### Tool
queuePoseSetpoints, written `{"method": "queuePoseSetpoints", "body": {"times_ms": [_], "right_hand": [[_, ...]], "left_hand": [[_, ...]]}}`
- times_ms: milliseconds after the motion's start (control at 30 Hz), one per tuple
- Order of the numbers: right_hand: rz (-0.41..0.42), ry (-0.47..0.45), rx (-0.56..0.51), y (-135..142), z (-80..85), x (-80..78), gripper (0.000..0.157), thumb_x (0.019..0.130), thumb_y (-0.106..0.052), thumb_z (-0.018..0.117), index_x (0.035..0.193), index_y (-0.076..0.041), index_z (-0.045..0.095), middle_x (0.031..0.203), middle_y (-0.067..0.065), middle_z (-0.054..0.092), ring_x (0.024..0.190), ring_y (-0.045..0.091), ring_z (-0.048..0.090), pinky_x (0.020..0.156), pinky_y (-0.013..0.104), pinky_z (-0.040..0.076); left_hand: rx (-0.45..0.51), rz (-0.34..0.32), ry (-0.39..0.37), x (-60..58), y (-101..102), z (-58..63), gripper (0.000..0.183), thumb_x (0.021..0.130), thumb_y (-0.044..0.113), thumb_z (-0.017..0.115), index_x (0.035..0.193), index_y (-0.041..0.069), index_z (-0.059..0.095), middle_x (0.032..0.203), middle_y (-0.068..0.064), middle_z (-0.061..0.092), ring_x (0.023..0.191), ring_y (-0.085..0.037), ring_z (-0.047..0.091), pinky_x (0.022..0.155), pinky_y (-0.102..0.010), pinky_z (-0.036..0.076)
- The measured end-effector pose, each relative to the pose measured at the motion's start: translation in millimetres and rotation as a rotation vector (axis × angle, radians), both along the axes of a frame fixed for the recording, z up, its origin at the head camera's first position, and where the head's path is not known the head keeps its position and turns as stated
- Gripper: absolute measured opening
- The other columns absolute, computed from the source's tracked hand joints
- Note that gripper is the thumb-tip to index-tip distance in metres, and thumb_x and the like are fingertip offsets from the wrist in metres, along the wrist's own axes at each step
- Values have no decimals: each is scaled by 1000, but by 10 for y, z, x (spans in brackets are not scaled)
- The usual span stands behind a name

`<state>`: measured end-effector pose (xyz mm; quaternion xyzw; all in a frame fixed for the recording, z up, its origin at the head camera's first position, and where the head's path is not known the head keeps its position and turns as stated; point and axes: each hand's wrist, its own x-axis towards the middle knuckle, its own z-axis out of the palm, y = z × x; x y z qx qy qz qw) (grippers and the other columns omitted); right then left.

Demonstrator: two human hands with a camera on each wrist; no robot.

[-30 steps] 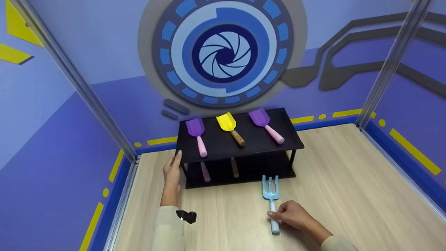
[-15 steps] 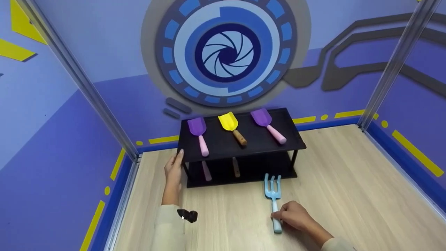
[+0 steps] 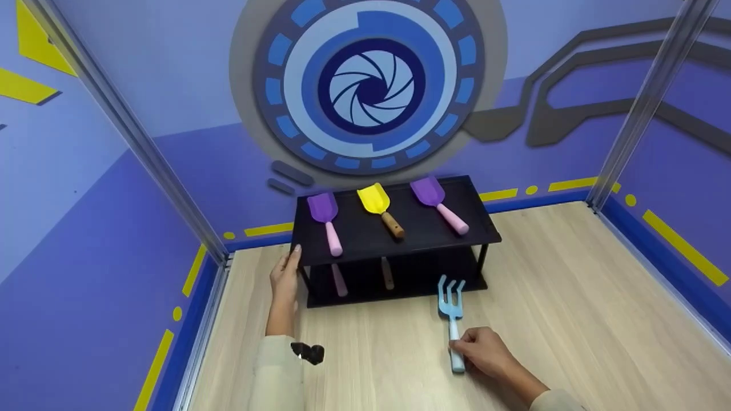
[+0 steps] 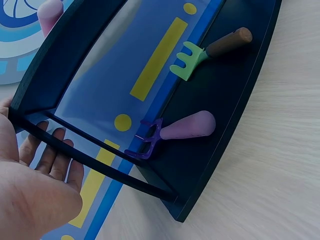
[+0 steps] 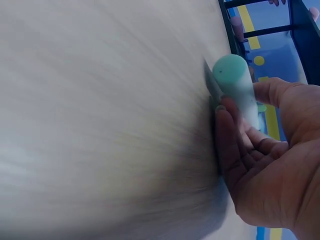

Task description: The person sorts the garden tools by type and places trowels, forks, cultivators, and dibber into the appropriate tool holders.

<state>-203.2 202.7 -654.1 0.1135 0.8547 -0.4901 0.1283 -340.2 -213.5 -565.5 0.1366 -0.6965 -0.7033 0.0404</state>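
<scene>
My right hand (image 3: 484, 350) pinches the pale handle of a light blue toy garden fork (image 3: 451, 308), its tines pointing at the lower shelf. In the right wrist view the thumb and fingers (image 5: 232, 145) meet round the handle (image 5: 235, 75). At the left end of a black two-tier rack (image 3: 394, 242), my left hand (image 3: 284, 279) grips the upper edge. Its thumb lies at the corner, and the fingers (image 4: 59, 162) curl behind the side bars. On the lower shelf lie a purple fork with a pink handle (image 4: 185, 126) and a green fork with a brown handle (image 4: 227, 42).
Along the top shelf lie a purple scoop (image 3: 324, 208), a yellow scoop (image 3: 375, 200) and another purple scoop (image 3: 428, 192), handles toward me. The wooden table (image 3: 577, 308) extends to both sides. Blue printed walls (image 3: 188, 177) and metal posts (image 3: 634, 108) surround it.
My right hand has shifted the blue fork slightly forward and right, and its tines now reach farther over the lower shelf's front edge. The left hand stays on the rack.
</scene>
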Motion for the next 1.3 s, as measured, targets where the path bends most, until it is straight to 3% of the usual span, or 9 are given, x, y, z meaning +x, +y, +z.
{"method": "queuePoseSetpoints", "body": {"times_ms": [367, 500, 667, 800, 967, 1133, 1300], "right_hand": [[-88, 92, 62, 20, 14, -114, 21, 91, -24, 76, 79, -8, 69, 68, 0, 63, 60, 13, 56, 50, 25, 46], [-138, 133, 25, 70, 18, -177, 19, 93, -22, 73, 87, -5, 68, 71, 3, 66, 59, 13, 61, 48, 26, 50], [-157, 101, -169, 120, 20, -216, 20, 100, -17, 69, 101, 3, 64, 78, 12, 71, 60, 19, 72, 52, 32, 61], [-151, 22, -354, 136, 22, -240, 29, 104, -18, 67, 112, 9, 61, 86, 16, 74, 64, 20, 74, 57, 35, 65], [-82, -100, -630, 199, 44, -263, 42, 108, -24, 64, 124, 13, 56, 94, 12, 75, 77, 15, 78, 69, 27, 67], [1, -172, -899, 268, 47, -287, 47, 110, -19, 57, 138, 15, 41, 105, 11, 73, 93, 14, 77, 85, 21, 65], [46, -182, -1052, 301, 22, -301, 63, 110, -7, 53, 155, 18, 17, 121, 17, 66, 114, 18, 73, 105, 26, 60]], "left_hand": [[11, 0, 2, 6, 0, -22, 86, 103, 61, 62, 167, 10, 35, 177, -15, 28, 165, -37, 26, 137, -53, 24], [18, 1, 7, 12, -6, -26, 85, 103, 61, 62, 166, 10, 37, 176, -15, 31, 165, -37, 28, 137, -52, 25], [16, -2, 16, 17, 0, -12, 82, 103, 61, 63, 164, 9, 41, 174, -15, 34, 164, -37, 31, 136, -53, 27], [15, -12, 17, 16, 1, 6, 82, 104, 59, 62, 165, 9, 40, 175, -16, 32, 164, -37, 29, 137, -53, 25], [14, -14, 19, -8, 7, 6, 78, 105, 58, 61, 163, 9, 43, 174, -16, 34, 164, -37, 30, 137, -54, 25], [17, -3, 32, -16, 19, -9, 71, 105, 58, 61, 155, 8, 54, 170, -15, 41, 161, -36, 36, 135, -52, 29], [16, 4, 29, -26, 14, -25, 73, 105, 57, 61, 158, 8, 50, 171, -15, 40, 161, -35, 36, 135, -51, 30]]}}
